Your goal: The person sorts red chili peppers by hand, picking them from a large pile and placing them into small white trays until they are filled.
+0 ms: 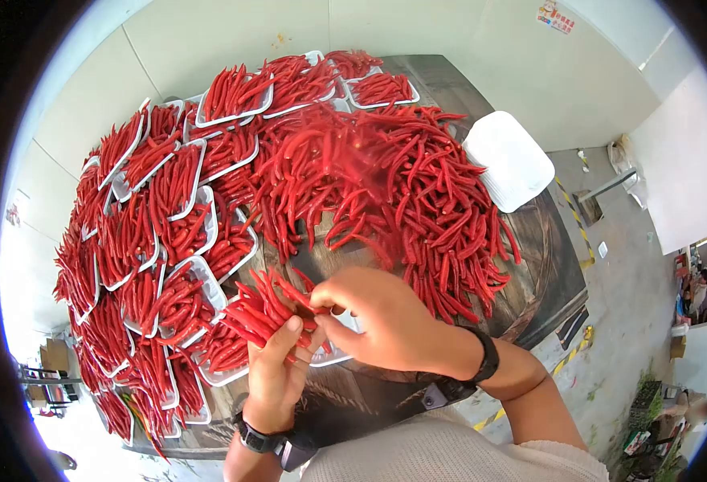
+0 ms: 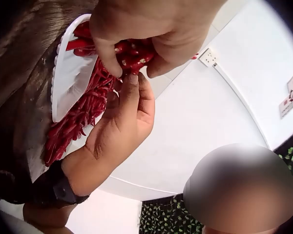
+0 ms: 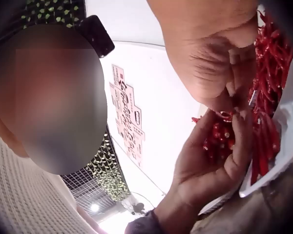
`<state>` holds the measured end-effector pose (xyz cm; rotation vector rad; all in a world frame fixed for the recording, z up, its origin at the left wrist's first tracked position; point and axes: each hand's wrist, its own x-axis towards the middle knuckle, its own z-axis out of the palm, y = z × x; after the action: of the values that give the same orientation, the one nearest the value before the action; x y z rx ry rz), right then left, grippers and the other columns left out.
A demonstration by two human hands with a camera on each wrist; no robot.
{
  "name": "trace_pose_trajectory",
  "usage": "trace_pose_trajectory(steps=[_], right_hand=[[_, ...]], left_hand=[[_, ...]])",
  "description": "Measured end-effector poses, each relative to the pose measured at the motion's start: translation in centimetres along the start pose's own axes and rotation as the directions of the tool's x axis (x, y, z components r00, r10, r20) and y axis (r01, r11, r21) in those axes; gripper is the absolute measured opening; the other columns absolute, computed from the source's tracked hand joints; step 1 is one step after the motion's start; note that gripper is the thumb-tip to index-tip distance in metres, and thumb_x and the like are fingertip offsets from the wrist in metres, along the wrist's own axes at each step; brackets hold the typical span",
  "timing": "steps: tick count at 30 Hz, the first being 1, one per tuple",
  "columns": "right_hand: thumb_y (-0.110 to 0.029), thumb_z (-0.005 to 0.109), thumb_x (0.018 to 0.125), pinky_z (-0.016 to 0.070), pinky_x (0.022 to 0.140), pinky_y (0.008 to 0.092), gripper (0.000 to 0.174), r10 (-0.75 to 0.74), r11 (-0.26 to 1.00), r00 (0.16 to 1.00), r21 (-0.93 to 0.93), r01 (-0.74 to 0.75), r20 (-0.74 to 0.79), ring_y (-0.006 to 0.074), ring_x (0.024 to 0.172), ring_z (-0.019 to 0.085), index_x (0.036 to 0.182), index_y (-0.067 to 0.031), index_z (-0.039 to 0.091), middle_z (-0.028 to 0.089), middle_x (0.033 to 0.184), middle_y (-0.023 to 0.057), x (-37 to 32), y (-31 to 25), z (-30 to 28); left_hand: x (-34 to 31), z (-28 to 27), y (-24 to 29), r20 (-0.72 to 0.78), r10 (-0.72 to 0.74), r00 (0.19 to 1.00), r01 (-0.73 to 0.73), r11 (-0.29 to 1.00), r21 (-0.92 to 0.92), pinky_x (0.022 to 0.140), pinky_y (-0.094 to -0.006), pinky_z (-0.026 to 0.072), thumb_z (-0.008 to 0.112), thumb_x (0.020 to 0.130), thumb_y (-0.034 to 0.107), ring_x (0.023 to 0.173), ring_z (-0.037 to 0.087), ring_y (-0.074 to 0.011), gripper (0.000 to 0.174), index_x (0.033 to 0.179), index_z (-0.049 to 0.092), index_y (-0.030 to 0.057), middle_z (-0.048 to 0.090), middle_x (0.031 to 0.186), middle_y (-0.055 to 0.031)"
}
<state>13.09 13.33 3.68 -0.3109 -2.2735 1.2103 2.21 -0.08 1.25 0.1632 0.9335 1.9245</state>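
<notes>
My left hand (image 1: 275,371) grips a bunch of red chili peppers (image 1: 259,312), their tips fanned out away from me. In the right wrist view the stem ends of the bunch (image 3: 218,139) show inside the curled left hand (image 3: 210,168). The right hand (image 1: 390,321) comes in from the side, with thumb and forefinger pinching a chili pepper at the near end of the bunch. In the left wrist view the right fingertips (image 2: 132,79) meet the bunch from below. A white tray (image 1: 339,347) lies under the hands, partly hidden by them.
A big loose heap of red chilies (image 1: 442,209) covers the table's middle and right. Several filled white trays (image 1: 201,173) crowd and overlap on the left and back. A stack of white trays (image 1: 508,161) stands at the right edge. A wall (image 1: 402,28) rises behind.
</notes>
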Motion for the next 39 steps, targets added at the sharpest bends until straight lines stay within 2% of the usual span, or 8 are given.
trace_pose_trajectory(steps=[6,11,18,21,23,25,32,39], right_hand=[[-0.009,0.068,0.08,0.0484,0.067,0.0387,0.011,-0.139,0.987,0.989,-0.076,0.142,0.042,0.0295,0.077,0.06,0.088,-0.004,0.064,0.061,0.08,0.0101,0.0,0.6,-0.3],[-0.012,0.067,0.076,0.0486,0.069,0.0425,0.013,0.018,0.818,0.991,-0.568,-0.093,-0.135,0.0335,0.079,0.061,0.082,-0.004,0.06,0.06,0.079,0.0137,1.0,3.3,-3.9],[-0.012,0.068,0.073,0.0487,0.069,0.0435,0.016,0.167,0.714,0.983,-0.677,-0.177,-0.08,0.0342,0.078,0.061,0.083,-0.0041,0.059,0.061,0.077,0.0139,0.7,5.3,-3.6],[-0.01,0.069,0.075,0.0502,0.067,0.0395,0.016,0.099,0.882,0.984,-0.444,-0.156,-0.149,0.0296,0.076,0.064,0.087,-0.0035,0.061,0.063,0.079,0.0122,1.1,3.5,-3.8],[-0.007,0.072,0.079,0.0509,0.065,0.0281,0.015,0.232,0.959,0.97,0.184,-0.215,-0.077,0.0159,0.072,0.065,0.092,-0.0031,0.065,0.066,0.084,0.007,1.2,1.1,-2.9],[-0.008,0.072,0.081,0.0505,0.066,0.0267,0.016,0.151,0.963,0.988,0.223,-0.154,0.03,0.0114,0.073,0.063,0.095,-0.0016,0.065,0.065,0.083,0.0036,0.7,-0.4,-1.7],[-0.004,0.07,0.073,0.0463,0.073,0.0409,0.018,-0.248,0.955,0.965,-0.189,0.23,-0.08,0.0323,0.084,0.058,0.089,-0.0057,0.063,0.06,0.091,0.0109,0.3,-0.1,0.2],[-0.007,0.067,0.073,0.046,0.077,0.0397,0.015,-0.149,0.782,0.975,-0.622,0.015,-0.164,0.0288,0.091,0.054,0.087,-0.0064,0.065,0.057,0.094,0.0088,1.6,7.0,-2.2]], left_hand=[[0.2,-0.5,0.1,-0.042,-0.026,0.999,0.03,0.995,0.095,0.082,-0.0351,0.0572,0.06,0.087,-0.002,0.095,0.066,-0.0243,0.024,0.111,0.056,-0.0024,0.065,0.103,-0.0139],[-0.1,0.0,0.4,-0.035,-0.04,0.999,0.042,0.996,0.078,0.076,-0.032,0.0578,0.064,0.083,-0.004,0.09,0.067,-0.0232,0.021,0.103,0.059,-0.0021,0.066,0.097,-0.0133],[-0.3,0.1,0.5,-0.009,0.005,1.0,-0.004,1.0,0.031,0.076,-0.0305,0.0557,0.064,0.08,-0.006,0.087,0.065,-0.0216,0.023,0.101,0.058,-0.0016,0.065,0.093,-0.0112],[-0.4,0.5,0.7,-0.049,0.032,0.998,-0.028,0.997,0.072,0.076,-0.0307,0.0553,0.062,0.081,-0.005,0.087,0.065,-0.0213,0.023,0.104,0.058,-0.0024,0.065,0.093,-0.0107],[-0.6,1.3,0.7,-0.077,0.049,0.996,-0.041,0.994,0.1,0.076,-0.0306,0.0552,0.062,0.082,-0.005,0.086,0.065,-0.0209,0.023,0.105,0.058,-0.0028,0.065,0.093,-0.0105],[-0.6,2.0,0.5,-0.126,0.071,0.99,-0.051,0.987,0.153,0.074,-0.0289,0.055,0.061,0.082,-0.005,0.088,0.065,-0.0204,0.025,0.107,0.058,-0.004,0.065,0.095,-0.0109],[-0.4,0.0,0.1,-0.049,0.08,0.996,-0.072,0.985,0.154,0.074,-0.0271,0.0571,0.061,0.082,-0.005,0.09,0.066,-0.0207,0.024,0.106,0.059,-0.0043,0.066,0.095,-0.0106],[-0.6,0.6,0.8,-0.037,-0.01,0.999,0.016,0.987,0.16,0.069,-0.0254,0.0568,0.064,0.082,-0.003,0.085,0.066,-0.0194,0.021,0.102,0.06,-0.0022,0.065,0.092,-0.0108]])
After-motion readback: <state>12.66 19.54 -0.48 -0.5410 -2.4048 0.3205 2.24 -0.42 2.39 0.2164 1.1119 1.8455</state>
